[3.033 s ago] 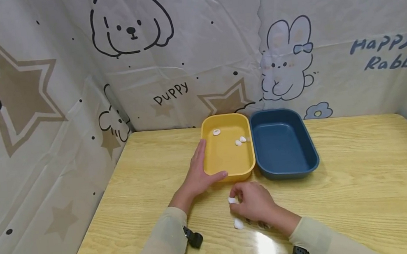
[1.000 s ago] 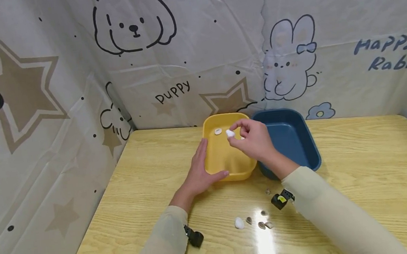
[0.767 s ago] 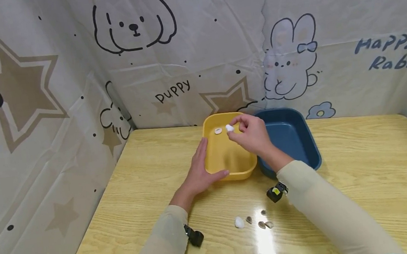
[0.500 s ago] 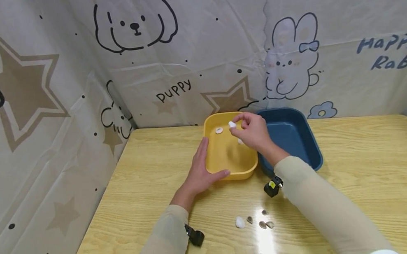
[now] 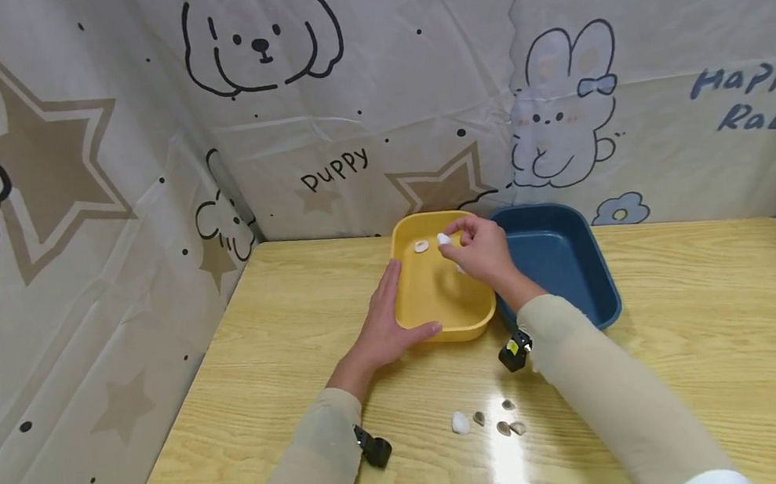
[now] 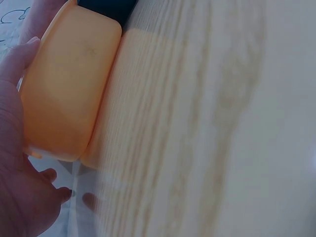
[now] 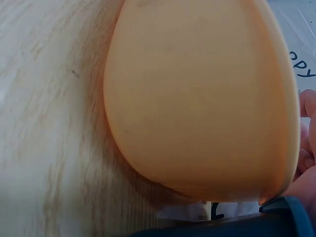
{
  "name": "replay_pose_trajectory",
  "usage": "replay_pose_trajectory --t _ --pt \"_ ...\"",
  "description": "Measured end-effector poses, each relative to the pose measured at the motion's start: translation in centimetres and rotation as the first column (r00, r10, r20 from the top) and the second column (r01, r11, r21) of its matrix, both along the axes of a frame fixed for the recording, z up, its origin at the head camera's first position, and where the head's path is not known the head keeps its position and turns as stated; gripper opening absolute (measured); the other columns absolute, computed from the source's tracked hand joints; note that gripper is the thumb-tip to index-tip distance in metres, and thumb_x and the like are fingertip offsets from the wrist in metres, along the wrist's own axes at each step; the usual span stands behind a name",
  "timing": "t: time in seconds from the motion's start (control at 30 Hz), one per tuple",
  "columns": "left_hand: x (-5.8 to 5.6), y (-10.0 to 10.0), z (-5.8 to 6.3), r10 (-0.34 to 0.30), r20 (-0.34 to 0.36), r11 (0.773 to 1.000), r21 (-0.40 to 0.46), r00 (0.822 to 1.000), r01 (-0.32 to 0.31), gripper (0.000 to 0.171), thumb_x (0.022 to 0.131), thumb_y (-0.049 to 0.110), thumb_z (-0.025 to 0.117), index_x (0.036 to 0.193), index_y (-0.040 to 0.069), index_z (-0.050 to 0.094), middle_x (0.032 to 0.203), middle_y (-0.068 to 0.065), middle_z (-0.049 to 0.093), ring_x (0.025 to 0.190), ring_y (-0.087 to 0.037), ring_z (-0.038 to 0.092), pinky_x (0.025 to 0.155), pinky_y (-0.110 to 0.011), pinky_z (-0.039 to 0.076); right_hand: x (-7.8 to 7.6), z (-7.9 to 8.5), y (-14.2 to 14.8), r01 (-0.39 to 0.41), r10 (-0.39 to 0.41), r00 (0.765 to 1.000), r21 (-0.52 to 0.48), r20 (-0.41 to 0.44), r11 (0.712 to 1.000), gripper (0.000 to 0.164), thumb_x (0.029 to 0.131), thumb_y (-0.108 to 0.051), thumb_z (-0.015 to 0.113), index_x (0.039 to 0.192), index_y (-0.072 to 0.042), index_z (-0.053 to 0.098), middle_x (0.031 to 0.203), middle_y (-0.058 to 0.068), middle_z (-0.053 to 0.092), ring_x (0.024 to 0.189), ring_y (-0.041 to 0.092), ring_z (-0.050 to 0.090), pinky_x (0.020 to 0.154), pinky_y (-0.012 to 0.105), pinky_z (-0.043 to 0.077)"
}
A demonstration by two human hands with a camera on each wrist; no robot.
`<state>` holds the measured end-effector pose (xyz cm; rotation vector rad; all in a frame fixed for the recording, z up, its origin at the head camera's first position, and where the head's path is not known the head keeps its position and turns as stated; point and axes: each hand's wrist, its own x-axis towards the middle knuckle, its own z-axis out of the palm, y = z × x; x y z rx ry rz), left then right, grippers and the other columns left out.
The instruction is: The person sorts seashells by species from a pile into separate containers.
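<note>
My right hand (image 5: 483, 252) is over the yellow tray (image 5: 437, 300), pinching a small white shell (image 5: 444, 239) between thumb and fingertips. Inside that tray an oval white shell (image 5: 421, 246) lies toward the back left. Another white piece (image 5: 460, 269) shows partly beneath the right hand. Fairly straight, the fingers of my left hand (image 5: 384, 329) lie along the tray's left side, and its thumb touches the near rim. In the left wrist view, the left hand (image 6: 17, 128) is beside the tray's outer wall. Only part of the right hand (image 7: 307, 148) shows in the right wrist view.
A dark blue tray (image 5: 561, 271) stands against the yellow tray's right side. On the wooden table (image 5: 283, 324) nearer me lie a larger white shell (image 5: 460, 423) and several small brown shells (image 5: 503, 429). A printed curtain (image 5: 319, 123) hangs behind the table.
My right hand picked up a white shell from the table and carried it over the yellow tray; lately it has moved slightly toward the back. The left hand has stayed at the tray.
</note>
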<state>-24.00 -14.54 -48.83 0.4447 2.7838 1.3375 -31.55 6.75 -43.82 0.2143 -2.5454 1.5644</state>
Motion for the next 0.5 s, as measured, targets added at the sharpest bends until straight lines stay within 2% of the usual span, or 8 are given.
replay_pose_trajectory --t 0.1,0.33,0.5 --pt "0.05 0.05 0.07 -0.001 0.0 1.0 0.001 1.0 0.001 0.12 0.077 0.054 0.081 0.162 0.024 0.002 0.164 0.017 -0.003 0.149 -0.017 0.004 0.117 -0.047 0.013 -0.22 -0.33 -0.03 -0.004 0.004 1.0 0.016 0.013 1.0 0.023 0.086 -0.019 0.08 0.102 -0.008 0.068 0.065 0.003 0.039 0.056 0.02 0.041 0.051 0.029 0.033" --pt "0.14 0.07 0.15 0.0 0.006 1.0 0.001 1.0 0.0 0.12 0.077 0.053 0.081 0.161 0.033 -0.002 0.164 0.017 -0.004 0.149 -0.015 0.003 0.117 -0.046 0.013 -0.4 -0.7 -0.22 -0.006 0.006 1.0 0.058 -0.002 0.998 0.021 0.085 -0.019 0.08 0.1 -0.007 0.069 0.065 0.003 0.04 0.057 0.02 0.04 0.053 0.031 0.034" --pt "0.07 0.05 0.09 -0.002 0.001 1.0 -0.003 1.0 0.002 0.12 0.077 0.055 0.081 0.161 0.031 -0.001 0.164 0.017 -0.003 0.149 -0.014 0.003 0.117 -0.044 0.013 -0.29 -0.57 -0.27 -0.005 0.005 1.0 0.071 0.006 0.997 0.025 0.086 -0.019 0.08 0.104 -0.005 0.07 0.065 0.003 0.04 0.058 0.02 0.04 0.054 0.032 0.033"
